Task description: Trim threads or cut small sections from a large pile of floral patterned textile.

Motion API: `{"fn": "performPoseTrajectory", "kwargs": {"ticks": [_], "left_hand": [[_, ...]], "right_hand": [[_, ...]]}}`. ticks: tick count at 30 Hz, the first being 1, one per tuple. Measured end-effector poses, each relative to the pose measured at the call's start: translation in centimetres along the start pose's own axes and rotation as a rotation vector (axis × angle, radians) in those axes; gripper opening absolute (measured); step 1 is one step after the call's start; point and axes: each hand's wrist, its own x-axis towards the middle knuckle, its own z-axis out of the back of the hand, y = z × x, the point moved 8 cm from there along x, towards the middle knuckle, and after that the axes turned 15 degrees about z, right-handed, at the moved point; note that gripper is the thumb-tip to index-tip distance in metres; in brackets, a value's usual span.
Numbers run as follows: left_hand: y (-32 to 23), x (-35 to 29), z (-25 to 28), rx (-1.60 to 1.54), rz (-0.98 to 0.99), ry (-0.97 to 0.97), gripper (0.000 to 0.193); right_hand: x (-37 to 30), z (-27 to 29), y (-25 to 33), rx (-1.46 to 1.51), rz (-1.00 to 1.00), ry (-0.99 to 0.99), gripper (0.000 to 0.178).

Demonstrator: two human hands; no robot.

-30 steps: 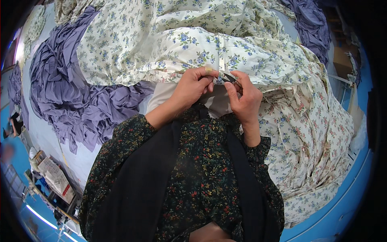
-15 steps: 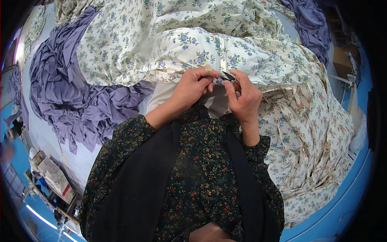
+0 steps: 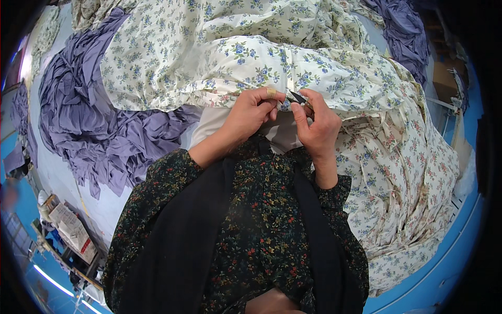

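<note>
Cream cotton fabric with blue flower sprigs (image 3: 246, 57) is heaped in front of me, its near edge crossing at my hands. My left hand (image 3: 250, 112) is closed, with thumb and forefinger pinching a bit of this fabric's edge; a tan bandage (image 3: 271, 93) wraps the forefinger. Held in my right hand (image 3: 320, 125) is a pair of small dark thread snips (image 3: 298, 97). Their blades point left and stand apart, close beside the left fingertips. A small bit of blue-printed cloth shows between the two hands. The right fingers' undersides are partly hidden.
Purple-grey cloth (image 3: 78, 104) lies crumpled on the pale table (image 3: 104, 214) at left, with more purple cloth (image 3: 400, 36) at far right. Cream fabric with small reddish flowers (image 3: 408, 178) is bunched on my right. A printed carton (image 3: 70, 230) sits on a rack at lower left.
The blades of the snips have spread a little wider and their tips have shifted slightly. My left hand and the fabric have hardly moved.
</note>
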Motion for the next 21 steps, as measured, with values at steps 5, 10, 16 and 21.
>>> {"fn": "performPoseTrajectory", "kwargs": {"ticks": [5,10,16,21], "left_hand": [[-0.1,0.0,-0.1,-0.008,-0.009,0.012,0.020],[-0.2,-0.1,-0.1,0.013,-0.041,-0.012,0.020],[-1.2,-0.5,-0.6,0.132,-0.258,-0.011,0.031],[-1.6,-0.8,-1.0,0.302,-0.356,-0.047,0.035]], "right_hand": [[-0.1,0.1,-0.5,0.000,-0.045,0.011,0.029],[-0.7,-0.7,-1.5,0.307,-0.197,-0.002,0.027],[-1.9,-1.2,-3.4,0.818,-0.504,-0.173,0.026],[-2.8,-3.3,-3.5,0.935,-0.700,-0.088,0.024]]}}
